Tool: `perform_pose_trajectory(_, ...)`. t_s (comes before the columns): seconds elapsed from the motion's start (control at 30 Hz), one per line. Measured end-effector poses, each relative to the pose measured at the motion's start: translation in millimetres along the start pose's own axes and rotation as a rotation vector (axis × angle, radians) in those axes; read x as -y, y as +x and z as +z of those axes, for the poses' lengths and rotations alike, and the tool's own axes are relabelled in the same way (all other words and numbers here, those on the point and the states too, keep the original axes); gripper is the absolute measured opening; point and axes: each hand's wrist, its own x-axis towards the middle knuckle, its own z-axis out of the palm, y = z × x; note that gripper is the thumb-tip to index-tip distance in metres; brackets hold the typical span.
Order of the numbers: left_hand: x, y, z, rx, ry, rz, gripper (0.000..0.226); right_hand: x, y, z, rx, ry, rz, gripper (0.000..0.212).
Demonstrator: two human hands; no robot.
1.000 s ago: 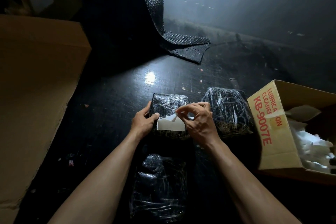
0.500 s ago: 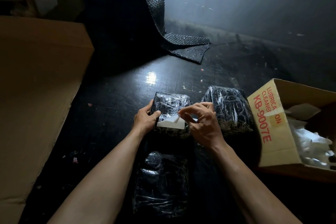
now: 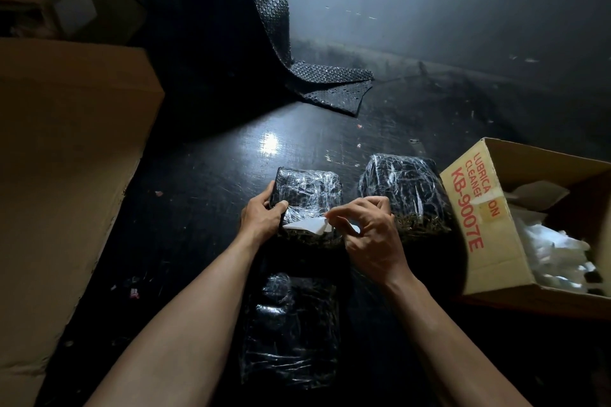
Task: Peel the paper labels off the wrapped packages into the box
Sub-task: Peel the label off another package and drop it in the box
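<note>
Three black packages wrapped in clear film lie on a dark floor. My left hand grips the left edge of the middle package. A white paper label sits on its near side, partly lifted. My right hand pinches the label's right corner between thumb and fingers. A second package lies to the right, beside an open cardboard box printed in red and holding white paper scraps. The third package lies between my forearms.
A large brown cardboard box fills the left side. A black bubble-wrap sheet hangs down and spreads on the floor at the back. A dark wall rises behind. Small scraps dot the floor.
My right hand has pulled the label's right corner up and to the right, so more of the label is off the film. My left hand still holds the package.
</note>
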Motion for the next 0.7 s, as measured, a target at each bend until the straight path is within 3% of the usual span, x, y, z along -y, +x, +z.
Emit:
perform_pose_trajectory(0.23, 0, 0, 0, 0.005, 0.014, -0.004, 0.068, 6, -2, -5, -0.023, 0.013, -0.017, 0.027)
perform_pose_trajectory(0.47, 0, -3, -2, 0.021, 0.025, 0.018, 0.074, 21, 16, -30, -0.099, 0.096, -0.007, 0.012)
perform_pose_trajectory(0.7, -4, -14, -4, 0.021, 0.088, 0.085, 0.065, 40, 43, -56, -0.072, -0.024, -0.079, 0.016)
